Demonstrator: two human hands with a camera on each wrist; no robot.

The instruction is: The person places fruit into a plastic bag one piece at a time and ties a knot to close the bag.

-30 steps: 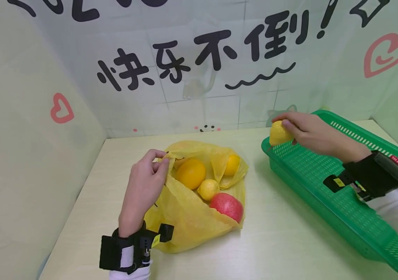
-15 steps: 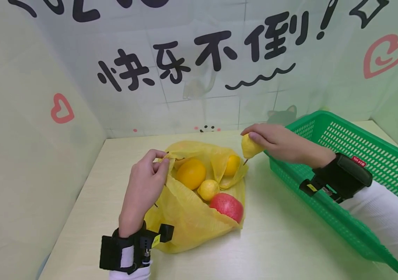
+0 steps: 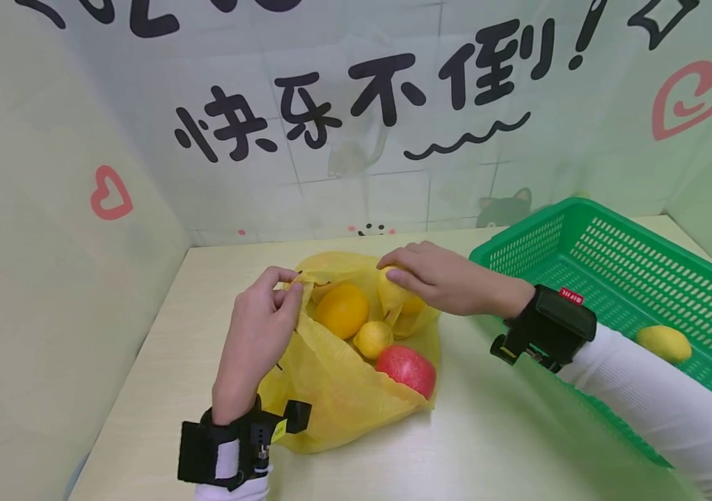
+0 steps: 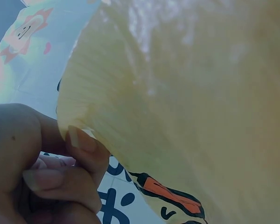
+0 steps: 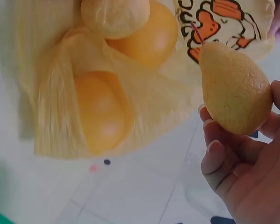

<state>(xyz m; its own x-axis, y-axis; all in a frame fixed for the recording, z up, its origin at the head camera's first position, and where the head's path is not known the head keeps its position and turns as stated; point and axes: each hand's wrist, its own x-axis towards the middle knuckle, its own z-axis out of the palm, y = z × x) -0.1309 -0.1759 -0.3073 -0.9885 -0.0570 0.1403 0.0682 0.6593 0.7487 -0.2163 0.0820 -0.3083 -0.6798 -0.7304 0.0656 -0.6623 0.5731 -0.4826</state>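
A yellow plastic bag (image 3: 337, 410) lies with its mouth spread on the table. My left hand (image 3: 262, 316) pinches the left edge of that mouth; the left wrist view has the thin film (image 4: 177, 93) between thumb and fingertips. My right hand (image 3: 443, 278) holds a yellow pear (image 5: 235, 88), stem pointing down, over the bag's far right part. Inside the bag are a large orange (image 3: 342, 311), a small yellow fruit (image 3: 373, 339) and a round red fruit (image 3: 407, 369). Another orange-coloured fruit (image 5: 102, 112) shows through the film, partly hidden by the pear in the head view.
To the right stands a green perforated basket (image 3: 518, 250) with a yellow oval fruit (image 3: 665, 344) in it; my right forearm crosses its near side. A printed backdrop (image 3: 356, 195) rises behind the table (image 3: 161, 390), with a side wall at the left.
My right hand has moved left with the pear, from over the basket to over the bag. The yellow fruit in the basket has come into sight. My left hand has stayed put.
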